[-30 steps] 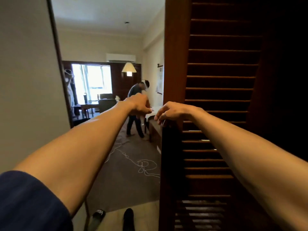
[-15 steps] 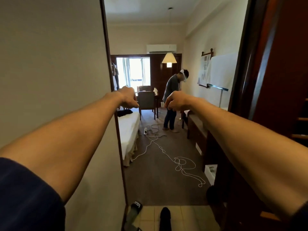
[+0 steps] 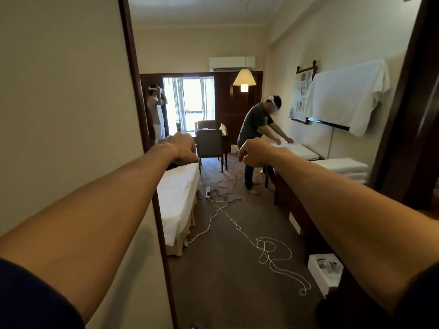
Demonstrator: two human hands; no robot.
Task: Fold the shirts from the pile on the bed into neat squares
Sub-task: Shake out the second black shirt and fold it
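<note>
Head view shows your left hand [image 3: 183,148] and right hand [image 3: 253,151] stretched out in front of you, fingers curled under and holding nothing. Past them, a white cable [image 3: 249,238] loops over the carpet beside the bed [image 3: 178,198]. You can't tell whether the dark shape at the bed's far left edge, behind your left hand, is the shirt pile; farther off, a person [image 3: 257,129] bends over white linen.

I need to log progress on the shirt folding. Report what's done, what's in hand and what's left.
Done: nothing visible; no folded shirts on the bed. In hand: nothing; the left hand and right hand are stretched out in front, fingers curled, empty, at a doorway short of the bed. Left: everything. A dark item lies at the bed's far end, largely hidden by the left hand; whether it is the pile cannot be told.
</note>
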